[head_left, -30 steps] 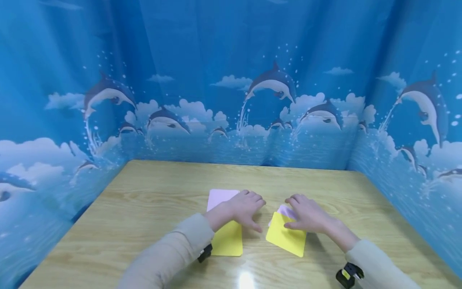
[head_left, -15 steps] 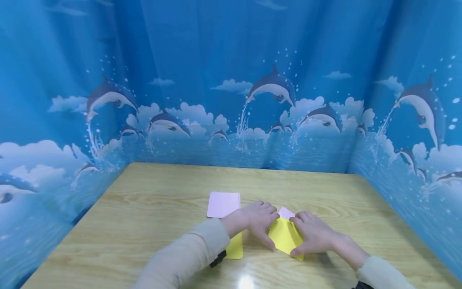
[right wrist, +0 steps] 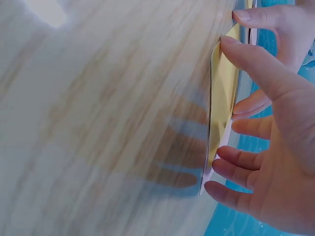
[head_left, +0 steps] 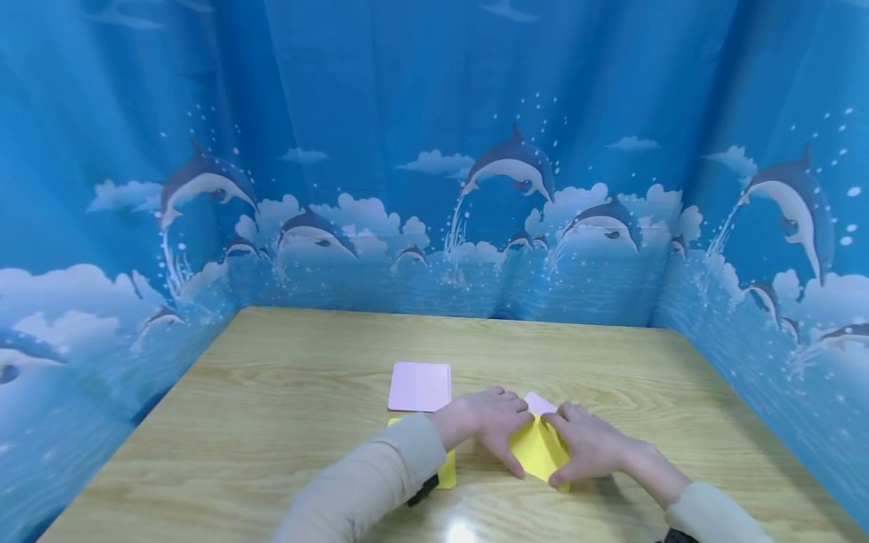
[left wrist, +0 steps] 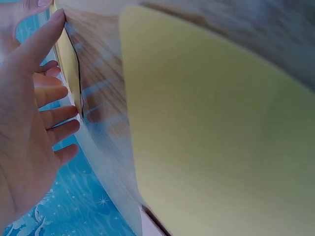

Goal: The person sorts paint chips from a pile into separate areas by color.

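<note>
A thin square yellow card point(head_left: 536, 451) lies low over the table at right of centre, its surface buckled up in the middle. My left hand point(head_left: 498, 424) holds its left side, thumb at the near edge and fingers toward the far edge. Across from it, my right hand point(head_left: 589, 443) grips the right side the same way. In the right wrist view, the right thumb presses the near corner of the bent yellow card point(right wrist: 224, 81). A pink card point(head_left: 539, 403) shows beyond the yellow one, partly covered by it.
Left of my hands lies a pink square card point(head_left: 419, 386) with rounded corners. Another yellow card point(head_left: 448, 472) sits on the near side of it, mostly hidden under my left forearm. Blue dolphin curtains point(head_left: 380, 151) enclose the wooden table point(head_left: 299, 369) at the back and sides.
My left hand has moved right, off the left cards and onto the right yellow card. The right hand has shifted nearer along that card's side. The card, flat before, now buckles upward.
</note>
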`<state>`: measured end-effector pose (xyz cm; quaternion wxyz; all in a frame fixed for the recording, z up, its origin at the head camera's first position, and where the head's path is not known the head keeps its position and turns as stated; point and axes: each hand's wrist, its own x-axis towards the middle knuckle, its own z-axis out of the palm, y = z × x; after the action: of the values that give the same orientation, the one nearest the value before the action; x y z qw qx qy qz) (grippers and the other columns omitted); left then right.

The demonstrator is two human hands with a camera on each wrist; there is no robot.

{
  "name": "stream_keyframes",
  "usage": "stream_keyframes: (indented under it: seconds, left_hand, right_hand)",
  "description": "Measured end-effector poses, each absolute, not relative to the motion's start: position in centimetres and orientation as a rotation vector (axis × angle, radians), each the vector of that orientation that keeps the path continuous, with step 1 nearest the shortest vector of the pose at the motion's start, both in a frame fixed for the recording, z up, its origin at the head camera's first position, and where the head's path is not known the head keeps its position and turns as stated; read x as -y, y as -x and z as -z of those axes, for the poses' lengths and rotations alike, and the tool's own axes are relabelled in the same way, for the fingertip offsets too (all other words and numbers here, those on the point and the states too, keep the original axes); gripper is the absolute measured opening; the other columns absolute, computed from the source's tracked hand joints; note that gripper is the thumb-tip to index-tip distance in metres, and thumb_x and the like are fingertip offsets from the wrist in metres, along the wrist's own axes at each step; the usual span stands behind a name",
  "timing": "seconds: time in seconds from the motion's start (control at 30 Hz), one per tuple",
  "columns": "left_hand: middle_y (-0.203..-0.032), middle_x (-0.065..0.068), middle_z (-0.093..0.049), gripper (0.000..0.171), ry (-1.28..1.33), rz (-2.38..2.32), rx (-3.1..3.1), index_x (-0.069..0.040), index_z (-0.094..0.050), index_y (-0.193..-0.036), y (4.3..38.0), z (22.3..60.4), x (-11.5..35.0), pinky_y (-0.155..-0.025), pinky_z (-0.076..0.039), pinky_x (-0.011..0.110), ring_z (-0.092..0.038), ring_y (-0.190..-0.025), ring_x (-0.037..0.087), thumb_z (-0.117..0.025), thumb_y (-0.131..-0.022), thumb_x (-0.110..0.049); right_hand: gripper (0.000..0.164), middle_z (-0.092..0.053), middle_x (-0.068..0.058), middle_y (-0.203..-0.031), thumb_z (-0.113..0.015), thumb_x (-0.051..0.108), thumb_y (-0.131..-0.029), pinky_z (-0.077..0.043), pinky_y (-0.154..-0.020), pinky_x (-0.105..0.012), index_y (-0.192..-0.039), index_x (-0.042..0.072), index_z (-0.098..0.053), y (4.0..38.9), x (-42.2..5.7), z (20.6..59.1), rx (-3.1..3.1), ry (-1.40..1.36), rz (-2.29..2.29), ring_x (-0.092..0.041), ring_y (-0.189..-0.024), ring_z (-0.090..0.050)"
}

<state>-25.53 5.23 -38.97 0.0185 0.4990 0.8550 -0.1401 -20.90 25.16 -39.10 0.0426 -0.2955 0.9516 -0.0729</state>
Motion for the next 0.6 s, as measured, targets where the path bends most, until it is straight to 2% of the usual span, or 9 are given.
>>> stream_keyframes:
  seconds: [0.43, 0.6]
  left_hand:
    - [-0.136, -0.007, -0.044, 0.083, -1.525, 0.396, -2.633, -0.026, -0.042, -0.138, 25.63, 39.11, -5.22, -0.108, -0.030, 0.033, -0.040, -0.125, 0.010, -0.053, -0.073, -0.076]
    - [-0.133, -0.007, -0.046, 0.080, -1.534, 0.362, -2.641, -0.024, -0.044, -0.137, 25.90, 39.24, -5.13, -0.106, -0.032, 0.033, -0.042, -0.122, 0.010, -0.054, -0.075, -0.074]
  right_hand:
    - [0.094, -0.044, -0.007, -0.100, -0.083, 0.048, -0.054, -0.039, -0.066, -0.028, -0.124, -0.006, -0.049, 21.25, -24.98, 39.27, -2.887, 0.831, 0.292, -0.017, -0.085, -0.040]
    - [0.096, -0.043, -0.008, -0.104, -0.083, 0.047, -0.054, -0.040, -0.069, -0.030, -0.126, -0.005, -0.047, 21.29, -24.88, 39.14, -2.866, 0.797, 0.325, -0.018, -0.089, -0.040]
